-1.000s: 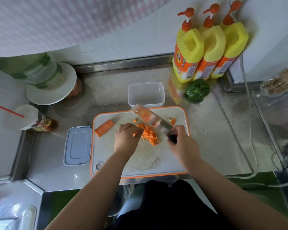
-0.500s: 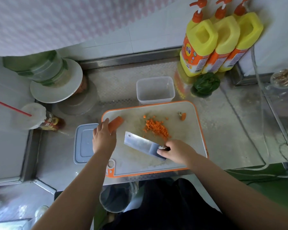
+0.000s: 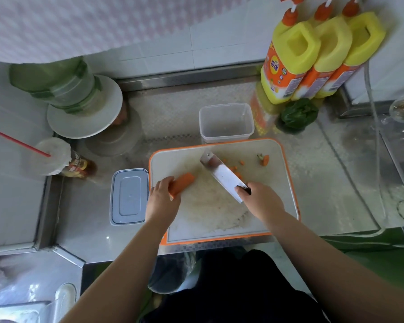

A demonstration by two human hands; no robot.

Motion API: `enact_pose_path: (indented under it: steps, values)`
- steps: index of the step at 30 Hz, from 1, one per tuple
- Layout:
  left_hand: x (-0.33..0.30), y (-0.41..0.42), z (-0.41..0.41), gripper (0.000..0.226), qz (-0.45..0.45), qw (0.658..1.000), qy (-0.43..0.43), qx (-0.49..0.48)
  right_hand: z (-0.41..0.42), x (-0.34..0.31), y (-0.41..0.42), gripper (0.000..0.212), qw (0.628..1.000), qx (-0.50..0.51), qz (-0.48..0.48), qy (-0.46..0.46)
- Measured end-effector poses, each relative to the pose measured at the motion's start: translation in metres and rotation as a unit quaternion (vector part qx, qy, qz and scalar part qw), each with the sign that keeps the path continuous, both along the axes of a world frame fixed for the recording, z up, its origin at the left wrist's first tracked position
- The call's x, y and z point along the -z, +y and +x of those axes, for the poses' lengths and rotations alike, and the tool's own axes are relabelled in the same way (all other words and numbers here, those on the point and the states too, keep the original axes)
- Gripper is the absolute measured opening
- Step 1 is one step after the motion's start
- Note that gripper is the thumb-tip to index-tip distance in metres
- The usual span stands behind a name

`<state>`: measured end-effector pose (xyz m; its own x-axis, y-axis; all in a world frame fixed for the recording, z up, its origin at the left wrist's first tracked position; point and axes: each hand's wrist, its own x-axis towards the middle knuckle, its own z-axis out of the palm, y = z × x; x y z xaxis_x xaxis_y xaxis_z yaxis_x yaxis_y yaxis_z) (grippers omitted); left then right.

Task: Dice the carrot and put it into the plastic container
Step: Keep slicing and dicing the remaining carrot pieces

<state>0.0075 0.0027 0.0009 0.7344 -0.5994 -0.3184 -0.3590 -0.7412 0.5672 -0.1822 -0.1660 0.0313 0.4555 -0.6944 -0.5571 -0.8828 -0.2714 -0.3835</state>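
Note:
On the white cutting board (image 3: pixel 208 217) with an orange rim, my left hand (image 3: pixel 162 201) grips a carrot piece (image 3: pixel 181 184) near the board's left side. My right hand (image 3: pixel 261 201) grips the handle of a cleaver (image 3: pixel 222 174), whose blade slants up and to the left over the board. The blade hides most of the diced carrot; a few bits (image 3: pixel 239 165) show to its right. A carrot top (image 3: pixel 264 159) lies at the board's far right. The clear plastic container (image 3: pixel 226 122) stands just behind the board, with no carrot showing in it.
The container's lid (image 3: pixel 129 197) lies left of the board. Three yellow detergent bottles (image 3: pixel 313 57) and a green pepper (image 3: pixel 297 115) stand at the back right. A jar on a plate (image 3: pixel 79 101) and a cup with a red straw (image 3: pixel 49 156) are at the left.
My left hand has drawn the carrot piece to the right, onto the board. My right hand has raised the cleaver from flat on the board and swung it over the diced pile.

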Motion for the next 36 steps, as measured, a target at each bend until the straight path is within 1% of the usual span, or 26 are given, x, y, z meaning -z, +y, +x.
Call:
enact_pose_path:
  steps: [2, 4, 7, 9, 13, 15, 17, 19, 20, 22, 24, 26, 29, 32, 36]
  values:
    - [0.003, 0.006, -0.012, 0.052, 0.007, 0.998, -0.021, 0.051, 0.003, -0.001, 0.005, 0.043, 1.000, -0.008, -0.008, -0.011]
    - [0.006, 0.012, -0.027, 0.048, -0.011, 0.998, -0.027, 0.064, 0.007, -0.002, 0.010, 0.042, 1.000, -0.011, -0.006, -0.024]
    - [0.003, 0.014, -0.047, 0.038, -0.066, 0.997, 0.017, 0.019, 0.012, -0.004, 0.019, 0.042, 0.999, -0.037, -0.004, -0.025]
    - [0.003, 0.012, -0.055, 0.035, -0.084, 0.995, 0.042, -0.014, 0.014, -0.006, 0.025, 0.041, 0.997, -0.070, -0.012, -0.024]
    - [0.004, 0.002, -0.066, 0.038, -0.136, 0.989, 0.060, -0.027, 0.017, -0.008, 0.038, 0.039, 0.989, -0.139, -0.043, -0.033]
    - [0.007, -0.001, -0.068, 0.043, -0.136, 0.984, 0.099, -0.055, 0.018, -0.005, 0.046, 0.032, 0.985, -0.158, -0.054, -0.044]
    - [0.007, -0.004, -0.066, 0.036, -0.145, 0.977, 0.142, -0.068, 0.017, -0.002, 0.051, 0.027, 0.983, -0.165, -0.059, -0.051]
    - [0.001, -0.003, -0.066, 0.024, -0.173, 0.967, 0.179, -0.058, 0.018, 0.000, 0.053, 0.025, 0.982, -0.178, -0.060, -0.037]
    - [-0.004, -0.003, -0.067, 0.020, -0.182, 0.961, 0.199, -0.063, 0.019, 0.000, 0.054, 0.026, 0.982, -0.181, -0.055, -0.027]
    - [-0.015, -0.004, -0.071, 0.026, -0.188, 0.943, 0.255, -0.100, 0.021, 0.001, 0.056, 0.027, 0.983, -0.181, -0.032, -0.011]
    - [-0.020, -0.005, -0.073, 0.020, -0.190, 0.908, 0.330, -0.173, 0.023, 0.002, 0.059, 0.026, 0.984, -0.178, -0.009, 0.008]
    - [-0.025, -0.008, -0.074, 0.022, -0.186, 0.883, 0.370, -0.220, 0.024, 0.003, 0.062, 0.025, 0.985, -0.173, 0.006, 0.021]
    - [-0.027, -0.009, -0.073, 0.023, -0.187, 0.848, 0.412, -0.275, 0.027, 0.003, 0.062, 0.023, 0.984, -0.172, 0.019, 0.048]
    - [-0.027, -0.010, -0.072, 0.015, -0.195, 0.818, 0.435, -0.322, 0.030, 0.002, 0.059, 0.020, 0.983, -0.168, 0.031, 0.069]
    - [-0.025, -0.009, -0.070, 0.012, -0.205, 0.796, 0.453, -0.345, 0.031, -0.004, 0.060, 0.020, 0.983, -0.178, -0.011, 0.040]
